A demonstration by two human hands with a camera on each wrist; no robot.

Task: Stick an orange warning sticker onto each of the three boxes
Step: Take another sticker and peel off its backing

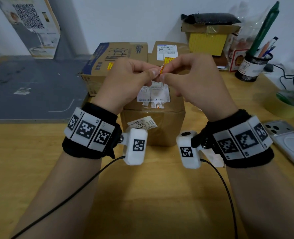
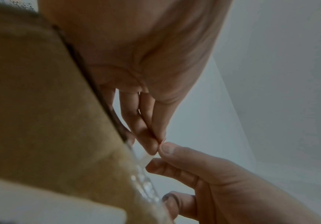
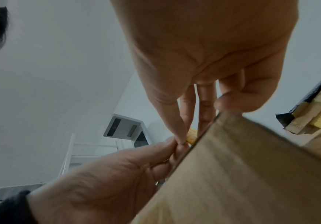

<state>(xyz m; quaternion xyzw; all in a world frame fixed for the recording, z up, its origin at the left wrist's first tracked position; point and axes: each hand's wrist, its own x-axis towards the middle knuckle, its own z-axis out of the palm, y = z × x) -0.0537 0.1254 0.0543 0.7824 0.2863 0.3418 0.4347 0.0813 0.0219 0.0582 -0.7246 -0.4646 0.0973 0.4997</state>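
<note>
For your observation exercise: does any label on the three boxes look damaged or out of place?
Yes. The white shipping label on top of the nearest box is torn and ragged along its lower edge. Both hands, left and right, pinch an orange sticker above that box, not yet stuck.

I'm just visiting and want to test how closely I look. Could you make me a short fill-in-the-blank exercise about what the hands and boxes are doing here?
1. Both hands, the left hand and the right hand, pinch a small orange and white ____ between them.
2. The hands are held above the nearest brown cardboard box, which stands on a ____ table.
3. The blue-printed cardboard box at the back left already carries ____ orange sticker.

Missing words: sticker; wooden; one
</note>
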